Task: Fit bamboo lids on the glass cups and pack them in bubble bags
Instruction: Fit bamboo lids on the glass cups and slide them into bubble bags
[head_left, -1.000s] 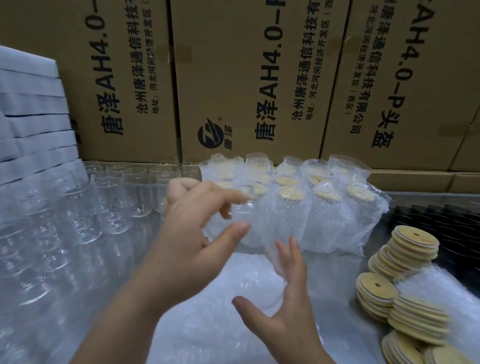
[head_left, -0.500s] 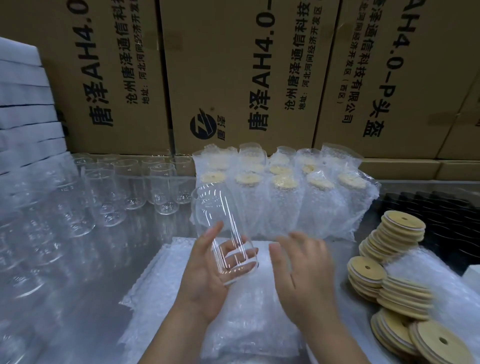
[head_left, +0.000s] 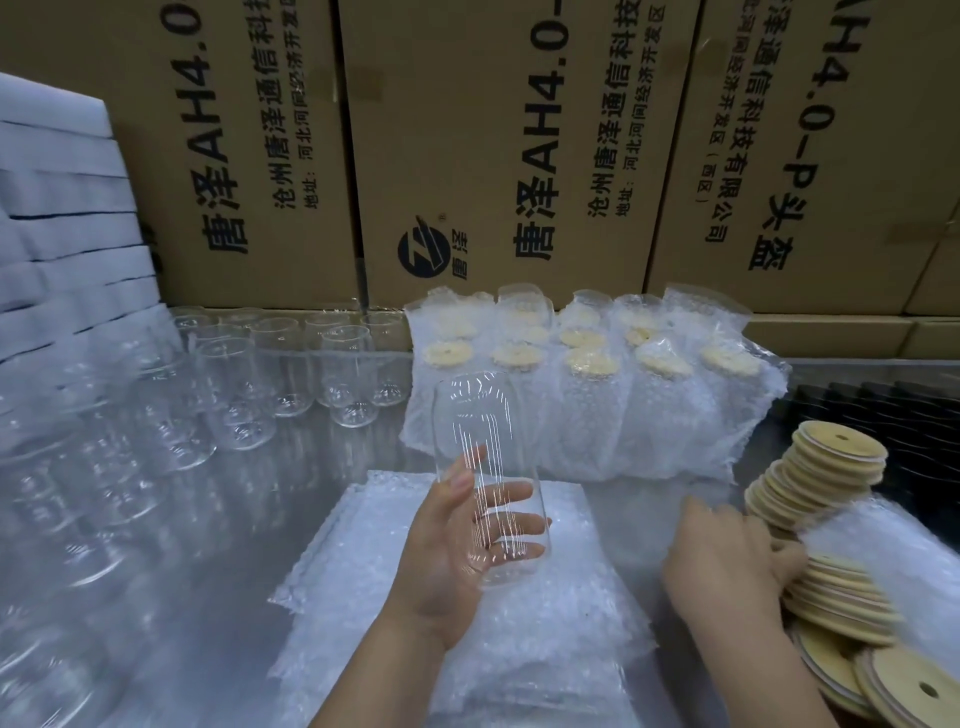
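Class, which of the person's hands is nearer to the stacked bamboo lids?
Right. The right hand rests on the bamboo lids; the left hand holds a glass cup farther left.

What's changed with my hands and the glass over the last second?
The left hand brought the glass cup down toward the person and holds it over the bubble bags. The right hand swung right to the bamboo lids; whether it grips one is unclear. The packed cups stayed put.

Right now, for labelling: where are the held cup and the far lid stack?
Held cup (head_left: 483, 415): head view, upper glass wall.
Far lid stack (head_left: 852, 454): head view, top lid's face.
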